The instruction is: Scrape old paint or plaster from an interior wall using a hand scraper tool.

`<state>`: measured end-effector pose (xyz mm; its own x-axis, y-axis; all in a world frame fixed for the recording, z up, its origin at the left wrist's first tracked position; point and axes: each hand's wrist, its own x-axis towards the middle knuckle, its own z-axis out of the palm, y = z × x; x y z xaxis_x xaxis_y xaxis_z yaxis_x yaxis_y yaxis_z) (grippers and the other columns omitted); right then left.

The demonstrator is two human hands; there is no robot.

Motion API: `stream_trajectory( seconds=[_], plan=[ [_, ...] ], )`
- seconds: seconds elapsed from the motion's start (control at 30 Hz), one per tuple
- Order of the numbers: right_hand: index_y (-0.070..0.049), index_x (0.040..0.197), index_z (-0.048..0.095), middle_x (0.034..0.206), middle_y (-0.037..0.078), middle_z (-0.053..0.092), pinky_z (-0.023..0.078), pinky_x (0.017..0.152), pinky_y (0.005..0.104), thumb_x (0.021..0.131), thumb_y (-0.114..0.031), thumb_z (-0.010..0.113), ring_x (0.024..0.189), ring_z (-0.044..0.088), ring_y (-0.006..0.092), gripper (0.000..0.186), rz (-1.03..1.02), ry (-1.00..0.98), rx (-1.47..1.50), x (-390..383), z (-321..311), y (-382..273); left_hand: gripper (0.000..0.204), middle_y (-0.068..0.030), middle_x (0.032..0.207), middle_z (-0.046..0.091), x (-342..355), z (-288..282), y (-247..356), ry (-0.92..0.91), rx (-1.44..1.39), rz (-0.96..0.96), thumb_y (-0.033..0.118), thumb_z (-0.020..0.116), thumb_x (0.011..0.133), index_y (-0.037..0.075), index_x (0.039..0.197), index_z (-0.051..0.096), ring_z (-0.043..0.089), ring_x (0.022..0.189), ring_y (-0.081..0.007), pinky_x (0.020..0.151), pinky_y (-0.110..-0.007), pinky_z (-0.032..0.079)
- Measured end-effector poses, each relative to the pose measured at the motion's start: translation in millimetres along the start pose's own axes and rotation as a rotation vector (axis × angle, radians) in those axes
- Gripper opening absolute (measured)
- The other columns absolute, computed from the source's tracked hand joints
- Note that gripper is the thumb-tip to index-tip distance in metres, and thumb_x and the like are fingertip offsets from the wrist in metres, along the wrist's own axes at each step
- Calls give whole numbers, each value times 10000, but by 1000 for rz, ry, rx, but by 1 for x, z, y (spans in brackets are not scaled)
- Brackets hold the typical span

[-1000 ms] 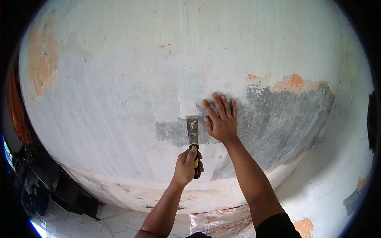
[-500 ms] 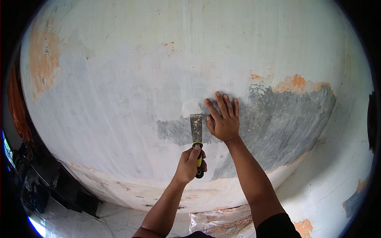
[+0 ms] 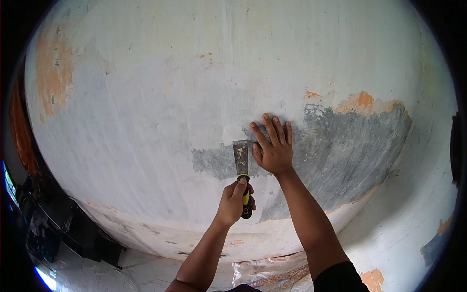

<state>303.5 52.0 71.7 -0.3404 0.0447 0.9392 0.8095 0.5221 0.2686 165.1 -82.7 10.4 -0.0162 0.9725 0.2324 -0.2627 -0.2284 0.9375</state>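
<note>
My left hand [image 3: 232, 203] grips the black-and-yellow handle of a putty knife [image 3: 241, 160], its thumb along the top. The stained metal blade points up the wall [image 3: 146, 121], its tip at the lower edge of a whitish patch of coating [image 3: 233, 133], where that meets bare grey plaster. Just right of the blade my right hand [image 3: 275, 148] lies with fingers spread, flat on the grey area [image 3: 350, 155]. Orange paint patches show above that area and at the upper left of the wall.
An adjoining wall [image 3: 428, 185] runs down the right. At the left are an orange-brown cloth [image 3: 22, 136] and dark furniture or equipment [image 3: 78, 233]. A crumpled plastic sheet [image 3: 267, 272] lies at the wall's foot on the tiled floor [image 3: 151, 272], with a white cable nearby.
Since a second ago both hands and the putty knife have shifted very slightly rightward in the view, along with parts of the wall. The grip and spread fingers look the same.
</note>
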Motion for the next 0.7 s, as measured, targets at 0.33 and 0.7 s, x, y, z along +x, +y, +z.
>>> stream_trajectory(
  seconds=[0.33, 0.7],
  plan=[
    [-283, 1430, 503, 1543, 70, 378, 164, 1179, 533, 922, -310, 487, 1411, 355, 276, 509, -3, -15, -4, -1, -2, 0, 422, -43, 647, 545, -1, 0, -7, -10, -29, -9, 358, 400, 1048, 23, 835, 542, 581, 475, -155, 464, -288, 445],
    [-279, 1433, 497, 1545, 69, 373, 166, 1177, 541, 914, -323, 494, 1401, 365, 282, 521, -12, 7, -19, -2, 0, -1, 432, -47, 651, 543, -2, -8, -7, -19, -37, -30, 377, 401, 1047, 22, 847, 543, 584, 478, -155, 466, -283, 444]
  ],
)
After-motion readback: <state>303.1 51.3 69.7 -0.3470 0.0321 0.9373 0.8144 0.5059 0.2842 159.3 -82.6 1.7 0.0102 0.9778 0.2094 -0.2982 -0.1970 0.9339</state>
